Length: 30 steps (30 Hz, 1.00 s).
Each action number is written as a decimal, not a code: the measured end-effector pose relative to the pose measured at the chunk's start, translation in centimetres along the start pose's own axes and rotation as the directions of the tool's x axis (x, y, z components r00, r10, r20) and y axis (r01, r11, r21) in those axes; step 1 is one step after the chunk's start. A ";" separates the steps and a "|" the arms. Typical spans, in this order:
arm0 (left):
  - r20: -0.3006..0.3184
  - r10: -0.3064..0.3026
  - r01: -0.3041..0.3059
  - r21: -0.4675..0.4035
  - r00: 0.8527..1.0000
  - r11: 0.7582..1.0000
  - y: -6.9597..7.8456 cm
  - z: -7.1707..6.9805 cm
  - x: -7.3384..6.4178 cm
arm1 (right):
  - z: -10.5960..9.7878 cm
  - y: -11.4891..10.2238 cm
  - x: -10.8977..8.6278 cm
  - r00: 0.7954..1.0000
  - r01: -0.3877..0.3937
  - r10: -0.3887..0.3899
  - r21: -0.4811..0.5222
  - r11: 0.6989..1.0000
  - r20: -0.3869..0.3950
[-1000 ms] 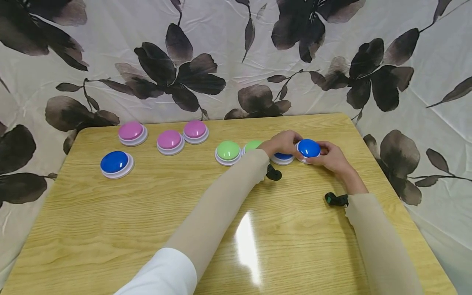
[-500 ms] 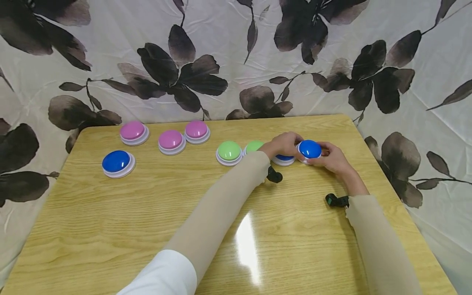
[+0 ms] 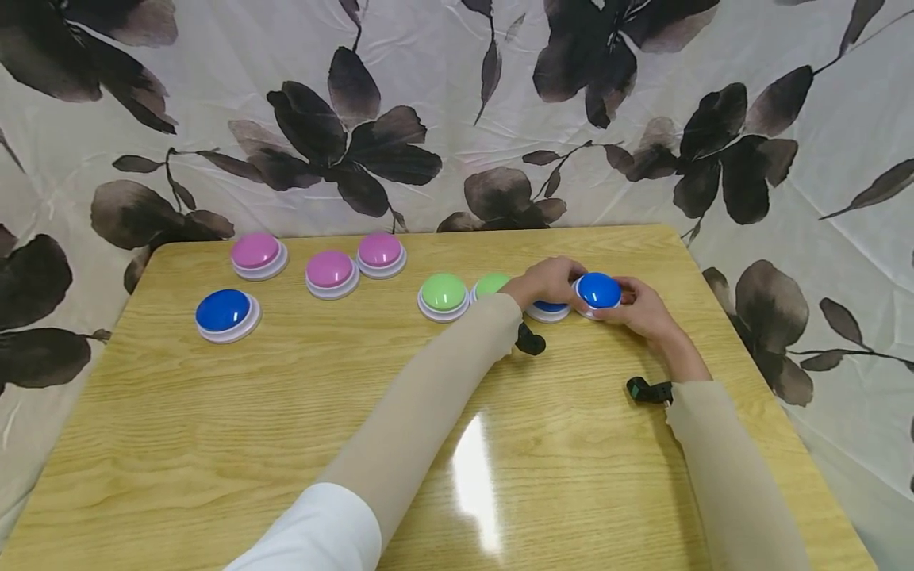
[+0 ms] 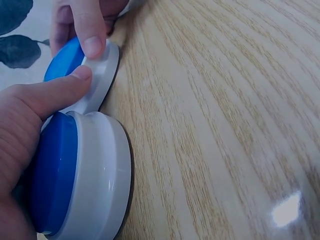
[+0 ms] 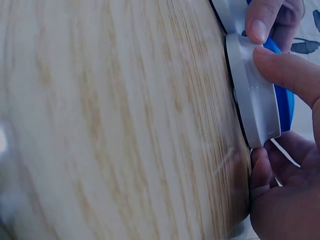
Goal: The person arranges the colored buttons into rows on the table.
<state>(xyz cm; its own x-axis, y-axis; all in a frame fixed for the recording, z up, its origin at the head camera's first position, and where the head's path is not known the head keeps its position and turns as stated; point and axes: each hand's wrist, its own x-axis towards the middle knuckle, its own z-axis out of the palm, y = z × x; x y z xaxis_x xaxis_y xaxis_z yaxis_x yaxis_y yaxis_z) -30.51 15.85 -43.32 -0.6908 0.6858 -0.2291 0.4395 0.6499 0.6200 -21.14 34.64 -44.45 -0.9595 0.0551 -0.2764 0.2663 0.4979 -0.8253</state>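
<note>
At the right end of a row, a blue push button (image 3: 598, 290) with a domed cap and white round base sits on the wooden table (image 3: 286, 444). My right hand (image 3: 646, 309) grips it from the right, thumb on the front of the base and fingers curled behind and beneath its edge in the right wrist view. From the left, my left hand (image 3: 546, 281) holds the same button, its thumb (image 4: 75, 87) on the base. Under the left palm is a second blue push button (image 4: 95, 175), its base touching the held one. The left hand's other fingertips are hidden.
Two green push buttons (image 3: 443, 293) continue the row leftward, one partly behind the left wrist. Several more stand farther left: pink buttons (image 3: 329, 271) near the back edge and a blue button (image 3: 224, 312). Floral cloth (image 3: 443, 190) hangs behind the table.
</note>
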 end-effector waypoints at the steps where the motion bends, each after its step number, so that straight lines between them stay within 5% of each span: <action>1: 0.000 0.000 0.000 -0.001 1.000 1.000 0.0 0.0 -0.1 | 0.1 0.0 0.0 1.000 0.003 -0.003 0.003 1.000 -0.001; 10: 0.004 -0.004 0.004 0.072 1.000 0.997 0.0 -0.8 -0.6 | 0.7 -0.4 -0.3 0.999 0.027 -0.026 0.010 1.000 -0.019; 15: -0.082 -0.011 0.024 0.154 0.997 0.988 0.1 -2.3 -1.7 | 0.2 -1.8 -1.8 0.997 0.074 -0.079 -0.157 0.985 -0.022; 19: -0.123 0.018 -0.002 0.136 0.992 0.991 -0.5 -3.9 -3.6 | 0.0 -4.2 -3.5 0.983 0.160 -0.174 -0.205 0.966 -0.054; 30: -0.044 0.112 -0.105 0.144 0.993 0.984 -1.1 -7.2 -10.7 | 2.3 -10.6 -7.0 0.939 0.343 -0.344 -0.124 0.931 0.009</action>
<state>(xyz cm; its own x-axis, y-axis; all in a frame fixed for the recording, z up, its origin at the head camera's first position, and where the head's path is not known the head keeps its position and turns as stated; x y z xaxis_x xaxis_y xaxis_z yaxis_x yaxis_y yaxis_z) -27.74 5.45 -36.13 -0.6621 0.7390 -0.1245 0.5876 0.6150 0.5258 -17.04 26.98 -34.92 -0.9917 -0.1272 0.0203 -0.0920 0.5896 -0.8024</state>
